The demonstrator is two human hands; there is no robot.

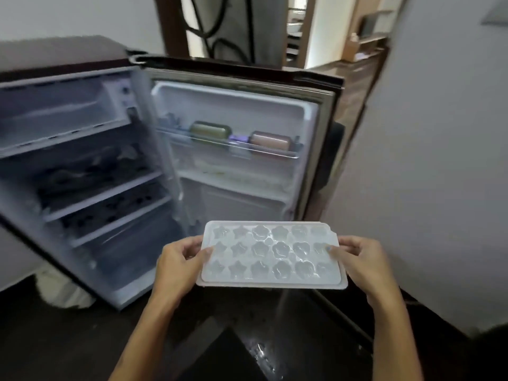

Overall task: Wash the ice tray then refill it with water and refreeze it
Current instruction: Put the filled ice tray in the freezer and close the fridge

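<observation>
While the fridge (pixel 115 166) is standing open, the ice tray (pixel 272 254) is hanging level between both hands. The left hand (pixel 180 259) is pinching its left edge. The right hand (pixel 357 257) is pinching its right edge.

You're seeing a dim room; the brightest light comes from the doorway (pixel 299 26) behind. The open grey fridge (pixel 90 160) is motion-blurred, wide-angle bending curves its edges, and the glossy black floor (pixel 261 350) shows glare.

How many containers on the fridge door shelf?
3 visible on the door shelf: green container at left, small purple one in the middle, brown container at right. Blurred items further left may be more.
</observation>
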